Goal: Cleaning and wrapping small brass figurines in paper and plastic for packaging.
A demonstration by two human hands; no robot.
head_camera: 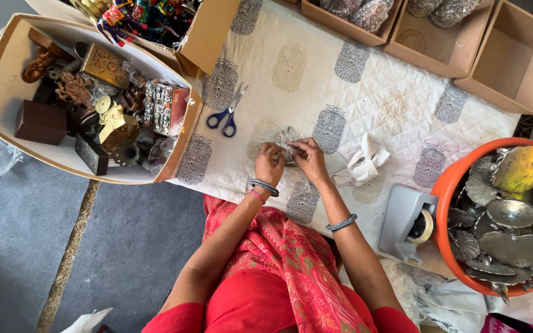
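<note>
Quilted white cloth [365,92], blue scissors [226,114], tape dispenser [405,225], crumpled tissue [362,161]

Blue scissors [228,113], tape dispenser [406,223], orange tub [448,185].

Showing quilted matt cloth [377,92] on the desk, shining metal dishes [513,246] in a glossy orange plastic tub [448,185], matt brown cardboard boxes [513,61], crinkled clear wrap [288,137] between the fingers [297,148].

A white quilted cloth [365,105] with grey and gold block prints spreads from the centre toward one o'clock in soft daylight, while grey carpet [26,234] fills the floor at eight o'clock.
</note>
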